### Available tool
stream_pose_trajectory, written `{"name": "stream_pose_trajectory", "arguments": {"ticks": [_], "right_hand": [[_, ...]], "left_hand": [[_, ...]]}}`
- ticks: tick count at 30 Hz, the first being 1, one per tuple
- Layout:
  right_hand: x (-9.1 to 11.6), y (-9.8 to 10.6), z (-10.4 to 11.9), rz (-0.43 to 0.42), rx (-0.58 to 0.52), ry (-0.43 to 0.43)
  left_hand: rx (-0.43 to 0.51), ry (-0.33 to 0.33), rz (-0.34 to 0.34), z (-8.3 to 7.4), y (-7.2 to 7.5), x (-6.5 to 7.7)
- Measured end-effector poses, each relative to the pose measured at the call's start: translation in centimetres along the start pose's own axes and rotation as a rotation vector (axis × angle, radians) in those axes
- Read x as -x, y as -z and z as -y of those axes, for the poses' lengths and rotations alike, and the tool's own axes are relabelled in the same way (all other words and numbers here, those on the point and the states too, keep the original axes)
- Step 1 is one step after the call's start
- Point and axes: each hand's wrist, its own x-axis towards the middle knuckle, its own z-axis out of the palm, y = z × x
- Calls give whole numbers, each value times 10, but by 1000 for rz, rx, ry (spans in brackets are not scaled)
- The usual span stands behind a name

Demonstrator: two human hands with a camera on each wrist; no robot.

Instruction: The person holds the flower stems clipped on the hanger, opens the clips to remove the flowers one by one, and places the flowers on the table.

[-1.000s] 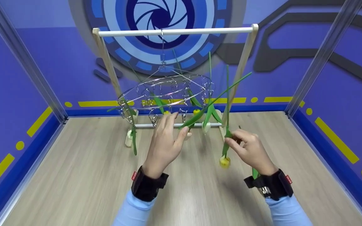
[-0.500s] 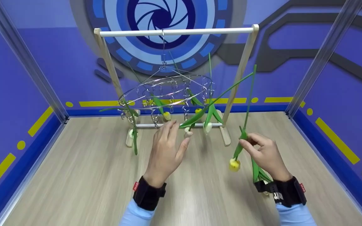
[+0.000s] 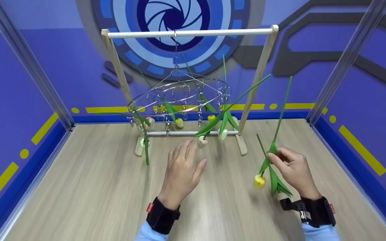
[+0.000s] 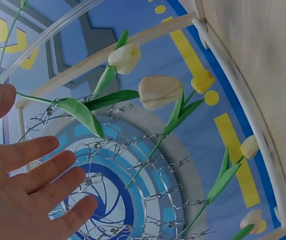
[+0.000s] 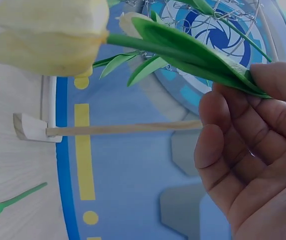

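Note:
My right hand (image 3: 295, 170) pinches a yellow tulip (image 3: 259, 181) by its leaf and stem, the bloom hanging down and the long stem pointing up. In the right wrist view that tulip's bloom (image 5: 50, 37) looks pale yellow, and thumb and fingers close on its green leaf. My left hand (image 3: 181, 172) hovers over the table in front of the hanger, fingers extended, holding nothing. Just beyond its fingertips hangs a white tulip (image 3: 203, 142). A round metal clip hanger (image 3: 179, 97) carries several tulips upside down, white, yellow and pinkish.
The hanger hooks onto the white bar (image 3: 189, 33) of a wooden-sided rack (image 3: 261, 70). Another tulip with green leaves (image 3: 275, 182) lies on the table (image 3: 89, 194) beside my right wrist. Printed blue panels (image 3: 354, 100) with metal corner posts enclose the table.
My right hand has moved right and nearer with the yellow tulip, away from the hanger. My left hand has drawn back from the hanger, its fingers still extended.

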Motion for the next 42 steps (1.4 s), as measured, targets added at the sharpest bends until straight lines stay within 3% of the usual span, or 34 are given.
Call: {"name": "stream_pose_trajectory", "arguments": {"ticks": [10, 20, 42], "right_hand": [[11, 2, -10, -17, 9, -125], [14, 6, -20, 67, 25, -187], [18, -4, -41, 247, 81, -346]], "left_hand": [[-31, -7, 24, 1, -11, 11], [-53, 13, 60, 2, -16, 16], [-92, -9, 93, 6, -29, 24]]}}
